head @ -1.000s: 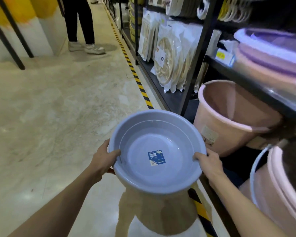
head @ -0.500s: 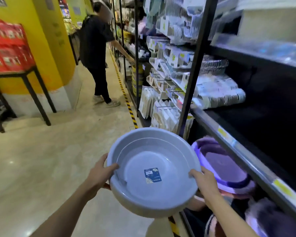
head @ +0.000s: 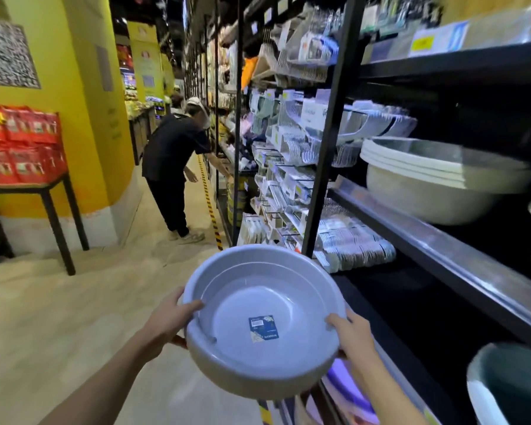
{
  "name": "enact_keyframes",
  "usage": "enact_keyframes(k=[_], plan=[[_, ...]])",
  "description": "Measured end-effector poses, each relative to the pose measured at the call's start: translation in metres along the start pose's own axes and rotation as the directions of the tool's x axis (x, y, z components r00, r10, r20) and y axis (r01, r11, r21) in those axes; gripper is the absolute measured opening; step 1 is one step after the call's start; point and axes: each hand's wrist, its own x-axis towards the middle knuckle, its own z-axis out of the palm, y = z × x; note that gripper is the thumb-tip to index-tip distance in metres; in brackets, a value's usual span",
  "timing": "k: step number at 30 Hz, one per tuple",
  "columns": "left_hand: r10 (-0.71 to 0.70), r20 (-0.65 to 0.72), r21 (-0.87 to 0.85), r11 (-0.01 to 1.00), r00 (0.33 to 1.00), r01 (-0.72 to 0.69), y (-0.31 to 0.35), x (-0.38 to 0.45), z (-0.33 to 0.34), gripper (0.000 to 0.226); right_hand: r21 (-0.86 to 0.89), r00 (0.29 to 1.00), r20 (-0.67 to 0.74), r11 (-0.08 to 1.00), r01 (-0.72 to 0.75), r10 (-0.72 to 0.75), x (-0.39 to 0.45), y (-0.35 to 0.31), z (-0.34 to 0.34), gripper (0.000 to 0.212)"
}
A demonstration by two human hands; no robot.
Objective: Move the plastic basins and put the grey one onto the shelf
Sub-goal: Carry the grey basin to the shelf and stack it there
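A: What stood around, biggest first?

B: The black shelving unit ran along the whole right side, from near to far. Left of it the pale aisle floor lay open, with a yellow-and-black tape line along the shelf foot. A yellow pillar and a black table of red packets stood far left, and another shopper bent toward the shelves farther down.

A: Any writing you could read?

B: Hardly. A yellow price tag sat on the upper shelf edge and a QR-like panel on the pillar, both too blurred to read. The blue sticker in the basin had a barcode; its print was too small.

A: Room on the shelf?

B: The dark bay right of the basin looked bare. White stacked basins sat on the level above, and a purple basin showed low and near.

A: And the grey basin?

B: The grey basin was round, smooth, empty, tilted toward the camera, held in the air over the aisle edge. The left hand curled over its left rim and the right hand over its right rim, thumbs inside.
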Motion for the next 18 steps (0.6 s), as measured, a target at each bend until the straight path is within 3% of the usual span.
enact_keyframes(k=[7,14,18], plan=[[0.018,0.053,0.03,0.999,0.998,-0.02,0.018,0.023,0.028,0.036,0.038,0.999,-0.034,0.999,-0.028,0.029,0.011,0.003,-0.021,0.011],[0.08,0.264,-0.016,0.997,0.961,-0.079,0.037,0.065,0.062,0.044,0.154,0.988,-0.141,0.988,-0.032,0.054,0.021,0.0,-0.051,0.023],[0.136,0.412,-0.062,0.991,0.901,-0.122,0.055,0.099,0.086,0.052,0.229,0.971,-0.234,0.973,0.0,0.055,0.009,-0.001,-0.058,0.025]])
